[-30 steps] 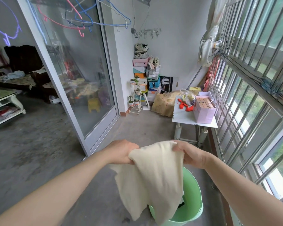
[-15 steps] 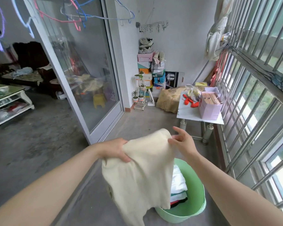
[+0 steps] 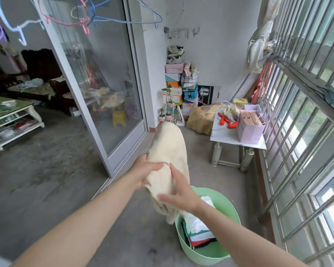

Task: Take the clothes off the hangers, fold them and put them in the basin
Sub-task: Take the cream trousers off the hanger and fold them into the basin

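Note:
A cream garment (image 3: 169,151) hangs in the air in front of me, doubled over, its far end swung up and away. My left hand (image 3: 143,173) grips its left side. My right hand (image 3: 178,191) lies flat against its lower part with fingers spread. Directly below and to the right stands the green basin (image 3: 223,253) on the floor, with several folded clothes (image 3: 198,228) stacked inside. Empty wire hangers (image 3: 96,16), pink, blue and white, hang overhead at the upper left.
A sliding glass door (image 3: 104,83) stands to the left. A small white table (image 3: 233,137) with a lilac bag (image 3: 250,126) sits ahead on the right. Barred windows (image 3: 307,112) line the right side. Shoe boxes (image 3: 174,74) are stacked in the far corner.
The garment has been folded over and its far end flung up and forward. My right hand has left the top edge and now presses lower on the cloth. The basin's contents have come into view.

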